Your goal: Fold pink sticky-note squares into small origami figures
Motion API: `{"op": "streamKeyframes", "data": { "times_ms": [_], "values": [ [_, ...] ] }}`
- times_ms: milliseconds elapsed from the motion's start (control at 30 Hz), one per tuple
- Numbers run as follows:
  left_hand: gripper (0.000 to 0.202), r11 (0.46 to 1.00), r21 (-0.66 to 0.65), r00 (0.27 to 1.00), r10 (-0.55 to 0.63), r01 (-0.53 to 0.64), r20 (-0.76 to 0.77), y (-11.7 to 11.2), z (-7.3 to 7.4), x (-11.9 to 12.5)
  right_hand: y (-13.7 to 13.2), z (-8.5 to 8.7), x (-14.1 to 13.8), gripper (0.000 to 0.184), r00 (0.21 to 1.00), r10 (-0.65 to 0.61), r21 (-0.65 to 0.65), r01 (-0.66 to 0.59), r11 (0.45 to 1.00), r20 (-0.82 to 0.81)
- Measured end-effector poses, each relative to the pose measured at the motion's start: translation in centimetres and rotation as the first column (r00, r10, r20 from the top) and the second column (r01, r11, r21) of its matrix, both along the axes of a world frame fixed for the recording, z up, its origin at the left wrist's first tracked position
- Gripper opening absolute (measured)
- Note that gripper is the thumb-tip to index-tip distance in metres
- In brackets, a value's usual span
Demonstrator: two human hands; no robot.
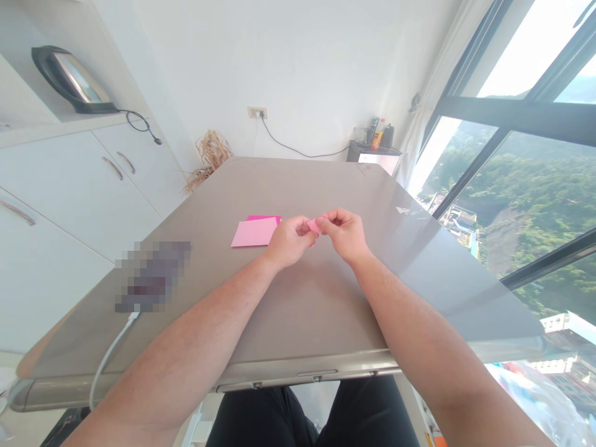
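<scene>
A small folded piece of pink paper [313,226] is pinched between my two hands above the middle of the table. My left hand [289,241] grips its left side with thumb and fingers. On the other side, my right hand [343,234] has its thumb and fingers closed on the paper, hiding part of it. Just left of my left hand lies a light pink sheet of paper [254,233]. A brighter pink sheet [263,217] shows along its far edge, partly covered by it.
The grey-brown table [298,186] stretches toward the white wall. At left lies a blurred-out dark object [156,276] with a white cable [112,351]. Small scraps [403,210] sit at right. Beyond are a low black cabinet [372,155] with bottles, dried stalks [209,152] and a window.
</scene>
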State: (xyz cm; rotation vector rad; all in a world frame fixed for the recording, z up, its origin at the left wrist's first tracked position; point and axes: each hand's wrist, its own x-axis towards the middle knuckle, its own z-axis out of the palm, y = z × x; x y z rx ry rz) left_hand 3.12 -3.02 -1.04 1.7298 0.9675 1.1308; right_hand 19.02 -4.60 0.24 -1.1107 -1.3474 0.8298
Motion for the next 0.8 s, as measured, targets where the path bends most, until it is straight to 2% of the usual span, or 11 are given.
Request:
{"op": "streamKeyframes", "data": {
  "times_ms": [133,267,500,667,800],
  "values": [
    [0.006,1.000,0.009,1.000,0.001,-0.001,-0.010,-0.10,0.10,-0.01,0.14,-0.22,0.05,0.015,1.000,0.017,0.005,-0.017,1.000,-0.021],
    [0.007,0.999,0.004,0.998,0.038,-0.038,-0.050,0.02,0.17,-0.25,-0.01,-0.01,0.33,0.016,0.997,0.060,-0.026,-0.059,0.998,0.050],
    [0.019,0.992,-0.065,0.984,0.117,-0.109,0.131,0.69,0.36,-0.74,-0.14,0.08,0.36,0.019,0.974,0.024,-0.072,-0.009,0.997,0.224],
    [0.024,0.996,-0.034,0.985,0.092,-0.088,0.147,0.59,0.36,-0.58,-0.05,-0.39,0.17,0.024,0.965,0.049,-0.052,-0.036,0.998,0.257],
    [0.024,0.992,-0.024,0.979,0.129,-0.127,0.157,0.35,0.42,-0.39,-0.18,-0.37,0.02,0.026,0.963,0.066,-0.052,-0.054,0.997,0.262]
  ]
}}
